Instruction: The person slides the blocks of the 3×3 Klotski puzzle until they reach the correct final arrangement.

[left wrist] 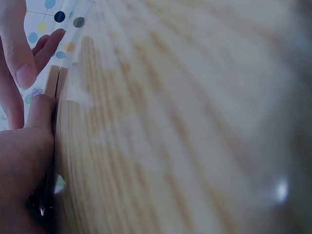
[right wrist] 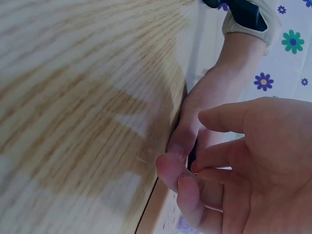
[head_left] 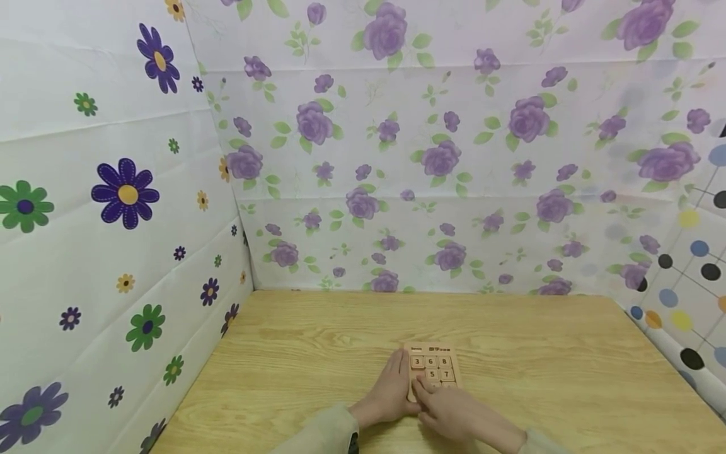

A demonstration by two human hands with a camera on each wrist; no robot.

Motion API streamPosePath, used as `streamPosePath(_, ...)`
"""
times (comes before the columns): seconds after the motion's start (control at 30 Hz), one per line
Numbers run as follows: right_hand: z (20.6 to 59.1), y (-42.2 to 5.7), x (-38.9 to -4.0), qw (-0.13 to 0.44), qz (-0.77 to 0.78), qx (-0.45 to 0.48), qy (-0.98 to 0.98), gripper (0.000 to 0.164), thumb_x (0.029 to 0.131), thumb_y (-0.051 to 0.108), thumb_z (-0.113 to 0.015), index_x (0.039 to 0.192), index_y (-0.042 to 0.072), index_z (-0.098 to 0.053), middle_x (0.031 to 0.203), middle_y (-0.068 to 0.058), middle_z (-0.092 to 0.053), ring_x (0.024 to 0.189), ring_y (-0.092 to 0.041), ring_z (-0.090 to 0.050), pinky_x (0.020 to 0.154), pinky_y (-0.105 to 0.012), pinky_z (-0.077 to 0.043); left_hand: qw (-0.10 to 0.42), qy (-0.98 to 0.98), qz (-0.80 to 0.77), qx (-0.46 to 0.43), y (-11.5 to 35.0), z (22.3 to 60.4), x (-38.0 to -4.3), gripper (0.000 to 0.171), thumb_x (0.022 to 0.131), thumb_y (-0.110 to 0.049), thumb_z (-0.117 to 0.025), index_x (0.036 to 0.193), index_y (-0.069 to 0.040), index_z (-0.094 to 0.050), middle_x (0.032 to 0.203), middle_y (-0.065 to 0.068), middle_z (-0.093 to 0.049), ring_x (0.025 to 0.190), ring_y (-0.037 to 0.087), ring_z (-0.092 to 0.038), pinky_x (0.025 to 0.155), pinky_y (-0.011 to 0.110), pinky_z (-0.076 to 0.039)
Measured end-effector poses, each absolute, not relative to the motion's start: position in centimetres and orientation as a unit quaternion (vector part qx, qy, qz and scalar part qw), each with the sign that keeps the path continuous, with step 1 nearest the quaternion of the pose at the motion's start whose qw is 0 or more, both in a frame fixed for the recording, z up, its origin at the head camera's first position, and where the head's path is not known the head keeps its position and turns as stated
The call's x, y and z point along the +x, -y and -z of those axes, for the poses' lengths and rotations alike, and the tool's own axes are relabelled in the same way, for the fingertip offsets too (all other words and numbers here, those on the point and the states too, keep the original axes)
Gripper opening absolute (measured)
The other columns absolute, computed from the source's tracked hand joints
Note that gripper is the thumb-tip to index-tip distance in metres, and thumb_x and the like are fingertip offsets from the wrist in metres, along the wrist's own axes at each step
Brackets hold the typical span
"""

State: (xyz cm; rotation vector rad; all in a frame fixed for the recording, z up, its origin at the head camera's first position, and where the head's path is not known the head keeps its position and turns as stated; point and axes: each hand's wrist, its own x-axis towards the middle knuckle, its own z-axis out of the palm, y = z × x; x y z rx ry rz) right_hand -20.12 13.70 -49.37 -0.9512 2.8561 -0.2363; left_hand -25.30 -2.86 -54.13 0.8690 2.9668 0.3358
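A wooden number sliding puzzle [head_left: 459,372] lies flat on the table, with tiles 3, 6, 8, 5 and 7 readable. A gap shows left of the 5; fingers hide the lower rows. Along the puzzle's left edge my left hand [head_left: 388,391] rests with straight fingers, its thumb at the near edge. My right hand [head_left: 450,411] reaches over the near part, slightly bent fingertips at the lower left tiles. In the left wrist view, the left thumb [left wrist: 41,112] presses on the puzzle's side [left wrist: 51,80]. The right wrist view shows the right hand's [right wrist: 258,161] loosely bent fingers.
The light wooden table [head_left: 283,353] extends around the puzzle on all sides. Flower-printed sheets [head_left: 363,151] stand behind and at the left [head_left: 113,252], and a dotted sheet [head_left: 675,296] hangs at the right. A dark wrist strap [right wrist: 248,14] circles the left wrist.
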Motion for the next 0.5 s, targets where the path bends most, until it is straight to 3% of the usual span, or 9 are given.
streamPosePath(0.1,49.43,-13.7,-20.22,0.047,0.069,-0.317,-0.945,0.059,0.096,0.034,-0.054,0.141,-0.002,-0.045,0.144,-0.021,-0.048,0.112,-0.033,-0.064,0.094,-0.045,-0.054,0.012,-0.953,-0.105,0.283,2.84,54.09,-25.25,0.113,0.078,-0.056,-0.072,0.149,0.012,-0.016,0.156,0.029,-0.02,0.147,0.037,-0.021,0.122,0.041,-0.023)
streamPosePath(0.13,49.4,-13.67,-20.23,0.046,0.07,-0.316,-0.945,0.059,0.096,0.034,-0.054,0.141,-0.003,-0.046,0.144,-0.021,-0.048,0.116,-0.035,-0.061,0.095,-0.046,-0.054,0.01,-0.953,-0.102,0.283,2.85,54.1,-25.25,0.114,0.077,-0.058,-0.072,0.149,0.012,-0.016,0.156,0.03,-0.02,0.147,0.037,-0.021,0.122,0.041,-0.023)
streamPosePath(0.33,48.92,-13.5,-20.48,0.046,0.079,-0.3,-0.95,0.059,0.098,0.036,-0.051,0.141,-0.004,-0.045,0.144,-0.024,-0.047,0.116,-0.039,-0.06,0.097,-0.048,-0.052,-0.003,-0.953,-0.104,0.285,2.92,54.63,-25.39,0.121,0.074,-0.067,-0.068,0.149,0.012,-0.017,0.155,0.03,-0.021,0.147,0.037,-0.022,0.122,0.042,-0.023)
streamPosePath(0.5,48.96,-13.45,-20.91,0.05,0.095,-0.288,-0.952,0.059,0.097,0.034,-0.052,0.141,-0.005,-0.044,0.144,-0.024,-0.047,0.109,-0.038,-0.064,0.095,-0.047,-0.054,-0.006,-0.953,-0.103,0.286,2.86,54.97,-25.58,0.119,0.076,-0.066,-0.068,0.149,0.012,-0.016,0.156,0.03,-0.02,0.147,0.037,-0.022,0.122,0.041,-0.023)
